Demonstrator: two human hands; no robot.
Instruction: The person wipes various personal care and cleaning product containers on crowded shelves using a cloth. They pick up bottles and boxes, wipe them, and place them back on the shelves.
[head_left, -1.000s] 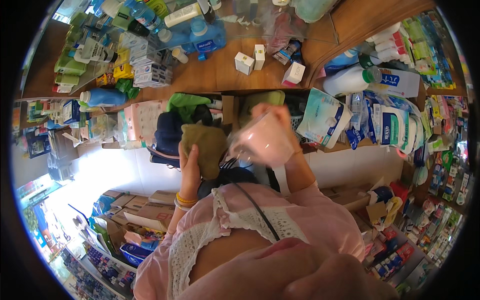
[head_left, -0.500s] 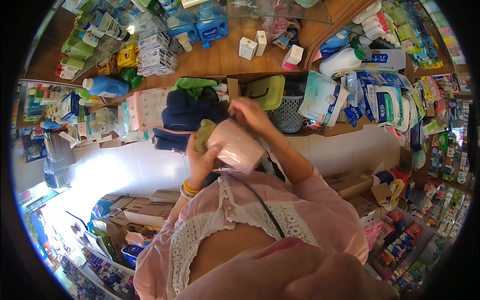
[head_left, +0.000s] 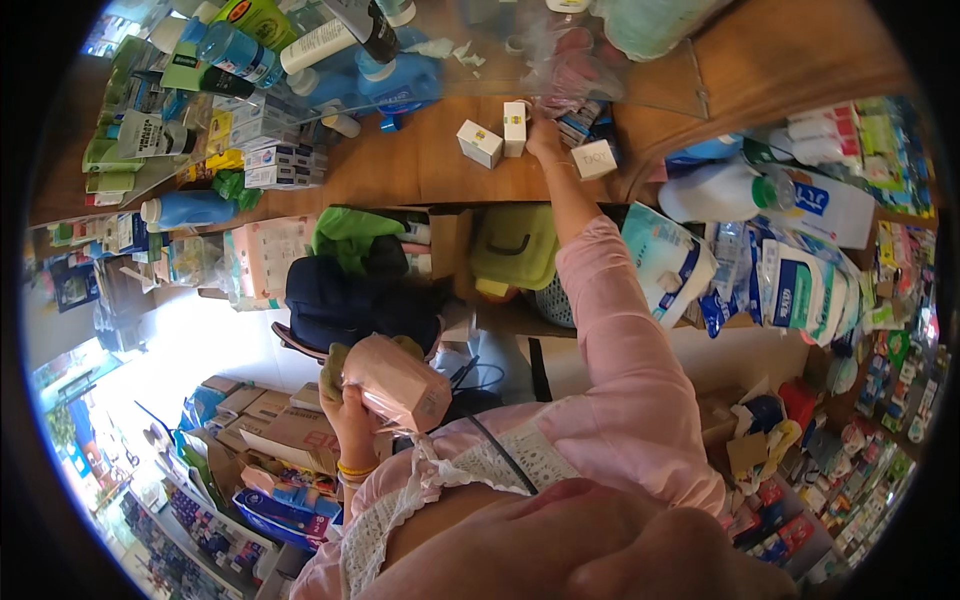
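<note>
My left hand (head_left: 350, 425) is closed around a shiny pink box (head_left: 400, 382) in front of my chest. An olive-green soft thing (head_left: 332, 372) is pinched against the box in the same hand. Stretched far forward over the wooden counter, my right hand (head_left: 545, 142) is beside a small upright white box (head_left: 515, 128). Its fingers are mostly hidden, so I cannot tell whether they grip anything. Left of it stands another small white box (head_left: 480, 145), and to its right lies a third small box (head_left: 595, 160). Just beyond my fingers is a clear plastic bag with pink contents (head_left: 572, 70).
A glass shelf (head_left: 640, 95) overhangs the counter (head_left: 400, 160). Blue detergent bottles (head_left: 400, 85) and stacked small cartons (head_left: 285, 165) stand left. Below are a dark blue bag (head_left: 340, 300), a green lidded bin (head_left: 515, 245) and packs of wipes (head_left: 665, 265). Cardboard boxes (head_left: 295, 435) lie behind me.
My right hand has left the pink box area and reached forward to the small boxes on the counter. The left hand has drawn the pink box down and left. My view has shifted.
</note>
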